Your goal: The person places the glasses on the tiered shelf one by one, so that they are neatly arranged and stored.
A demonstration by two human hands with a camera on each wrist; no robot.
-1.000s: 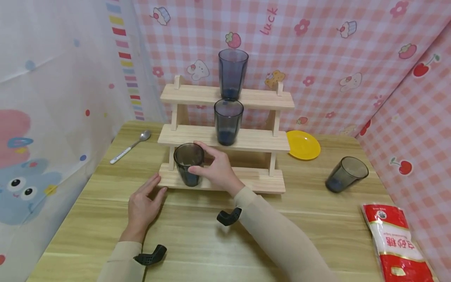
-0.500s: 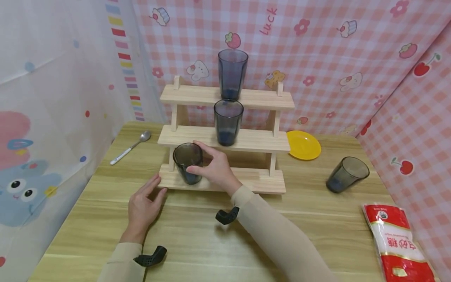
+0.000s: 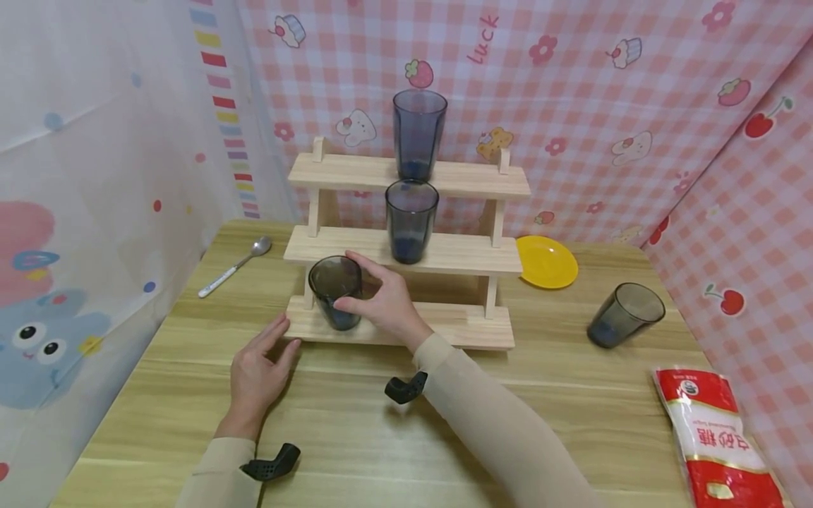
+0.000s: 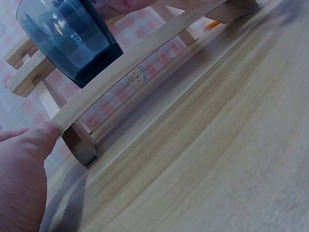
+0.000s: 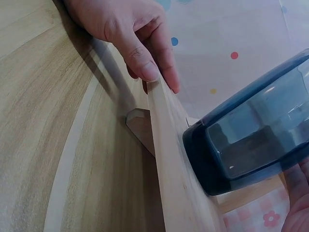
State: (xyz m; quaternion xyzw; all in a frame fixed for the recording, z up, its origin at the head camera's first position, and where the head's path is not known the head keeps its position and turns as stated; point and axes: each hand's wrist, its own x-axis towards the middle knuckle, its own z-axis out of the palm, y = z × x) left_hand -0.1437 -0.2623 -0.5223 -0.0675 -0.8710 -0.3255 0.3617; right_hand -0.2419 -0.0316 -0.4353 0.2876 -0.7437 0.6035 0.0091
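Note:
My right hand (image 3: pixel 389 300) holds a dark, see-through glass (image 3: pixel 336 289) at the left part of the bottom step of a three-step wooden shelf rack (image 3: pixel 444 324). The thumb is at the glass's front and a finger reaches along the rim's right side. In the right wrist view, the glass base (image 5: pixel 203 166) sits right at the board. My left hand (image 3: pixel 257 367) holds the left end of the bottom board, thumb on the front edge and fingers around the end. Two similar glasses stand on the middle step (image 3: pixel 411 226) and top step (image 3: pixel 419 134).
Another dark glass (image 3: pixel 625 315) stands on the table at the right, near a red and white sugar bag (image 3: pixel 718 437). A yellow plate (image 3: pixel 549 262) lies behind the rack's right side. To the left lies a spoon (image 3: pixel 235 268). Patterned cloths (image 3: pixel 571 92) enclose the back and sides.
My right hand and its glass have shifted slightly left along the bottom step. My left hand has stayed at the board's end.

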